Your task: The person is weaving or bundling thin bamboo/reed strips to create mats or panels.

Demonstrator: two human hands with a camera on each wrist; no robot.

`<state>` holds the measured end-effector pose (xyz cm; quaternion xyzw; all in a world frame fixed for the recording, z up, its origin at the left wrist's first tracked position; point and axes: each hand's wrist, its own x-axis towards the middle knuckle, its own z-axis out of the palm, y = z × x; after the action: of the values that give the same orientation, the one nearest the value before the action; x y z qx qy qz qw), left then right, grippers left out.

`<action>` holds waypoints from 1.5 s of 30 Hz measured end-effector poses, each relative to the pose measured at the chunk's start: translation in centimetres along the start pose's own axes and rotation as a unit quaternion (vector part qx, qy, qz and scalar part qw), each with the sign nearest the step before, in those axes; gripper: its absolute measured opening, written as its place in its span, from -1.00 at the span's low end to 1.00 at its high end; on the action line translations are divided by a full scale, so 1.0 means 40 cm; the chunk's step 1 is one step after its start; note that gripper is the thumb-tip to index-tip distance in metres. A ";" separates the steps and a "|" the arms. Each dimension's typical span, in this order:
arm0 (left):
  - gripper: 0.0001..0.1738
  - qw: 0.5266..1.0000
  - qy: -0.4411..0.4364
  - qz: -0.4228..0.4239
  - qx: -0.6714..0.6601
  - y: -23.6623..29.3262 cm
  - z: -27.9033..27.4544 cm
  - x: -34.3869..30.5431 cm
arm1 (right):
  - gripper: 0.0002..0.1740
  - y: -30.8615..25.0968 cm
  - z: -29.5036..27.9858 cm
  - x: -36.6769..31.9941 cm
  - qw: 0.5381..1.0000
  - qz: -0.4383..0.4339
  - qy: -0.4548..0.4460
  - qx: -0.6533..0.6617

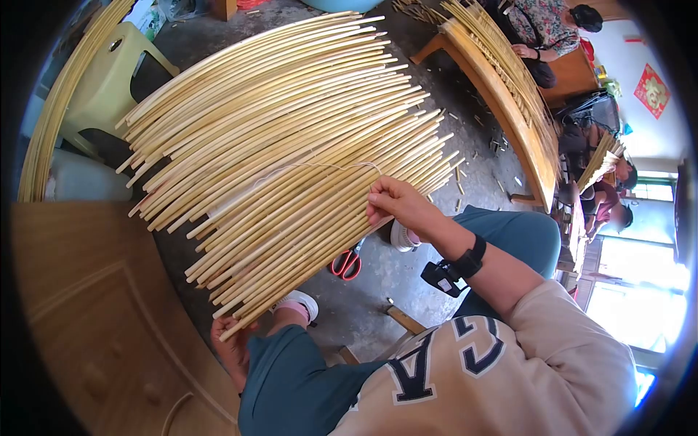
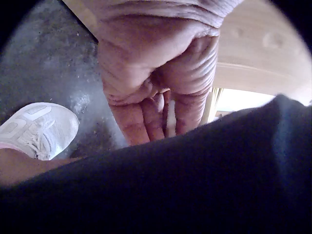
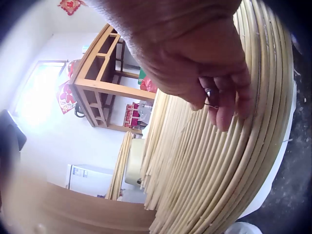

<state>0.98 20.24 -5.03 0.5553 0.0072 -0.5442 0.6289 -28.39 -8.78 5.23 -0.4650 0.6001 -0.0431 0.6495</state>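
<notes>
A wide mat of pale, peeled sticks (image 1: 291, 152) lies side by side in front of the person, their ends uneven. At the near edge, the right hand (image 1: 396, 207) bends its fingers over the outermost sticks. Between its thumb and fingers it pinches a thin dark needle (image 3: 210, 106), beside a metal ring (image 3: 208, 92) on a finger. White thread (image 1: 320, 166) runs from this hand leftward across the sticks. The left hand (image 1: 233, 345) is low at the left end of the nearest stick (image 2: 171, 117), which it holds between thumb and fingers; its fingertips are partly hidden by the trouser leg.
Red-handled scissors (image 1: 347, 264) lie on the floor below the mat. A plastic stool (image 1: 109, 87) and a stick bundle (image 1: 62, 94) stand at left, above a wooden panel (image 1: 94, 305). Across the room, a person (image 1: 542, 33) sits by a wooden frame (image 1: 502, 102) bearing more sticks.
</notes>
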 end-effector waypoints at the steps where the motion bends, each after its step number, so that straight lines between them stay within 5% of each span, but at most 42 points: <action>1: -0.73 1.000 -0.018 -0.007 -0.012 0.012 0.003 -0.003 | -0.87 0.009 0.003 0.013 0.999 -0.047 -0.001 0.010; 12: -0.55 0.997 -0.058 -0.051 -0.027 0.045 -0.005 -0.020 | -0.84 -0.035 0.006 0.097 0.997 -0.071 -0.019 -0.009; 23: -0.15 0.996 -0.077 0.038 0.005 0.046 0.038 -0.022 | -0.85 -0.089 -0.014 0.042 0.992 -0.123 0.009 -0.021; 26: -0.11 0.996 -0.077 0.053 0.008 0.070 -0.013 -0.039 | -0.86 -0.116 -0.029 -0.009 0.978 -0.206 -0.001 0.024; 28: -0.22 0.926 0.149 0.237 0.255 0.095 -0.023 -0.050 | -0.87 -0.151 -0.011 -0.049 0.973 -0.229 -0.005 0.034; 30: -0.38 0.900 0.205 0.264 0.279 0.190 0.000 -0.063 | -0.89 -0.162 -0.003 -0.072 0.961 -0.268 -0.007 0.072; 34: -0.58 0.886 0.004 0.343 0.311 0.342 0.224 -0.052 | -0.91 -0.223 0.069 -0.141 0.950 -0.294 -0.057 0.093; 36: -0.71 0.843 -0.124 0.321 0.413 0.401 0.347 -0.020 | -0.90 -0.249 0.093 -0.161 0.939 -0.316 -0.119 0.060; 40: -0.86 0.778 -0.177 0.325 0.508 0.418 0.468 0.117 | -0.84 -0.347 0.125 -0.226 0.925 -0.319 -0.182 0.096; 44: -0.90 0.781 -0.190 0.323 0.500 0.392 0.490 0.235 | -0.76 -0.434 0.149 -0.211 0.917 -0.294 -0.237 0.126; 45: -0.90 0.814 -0.187 0.313 0.453 0.378 0.484 0.261 | -0.74 -0.436 0.166 -0.182 0.914 -0.297 -0.235 0.145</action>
<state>4.20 -3.67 6.43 0.6366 -0.5323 -0.3529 0.4322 -16.20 -10.49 21.05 -0.5196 0.2511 -0.2100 0.7892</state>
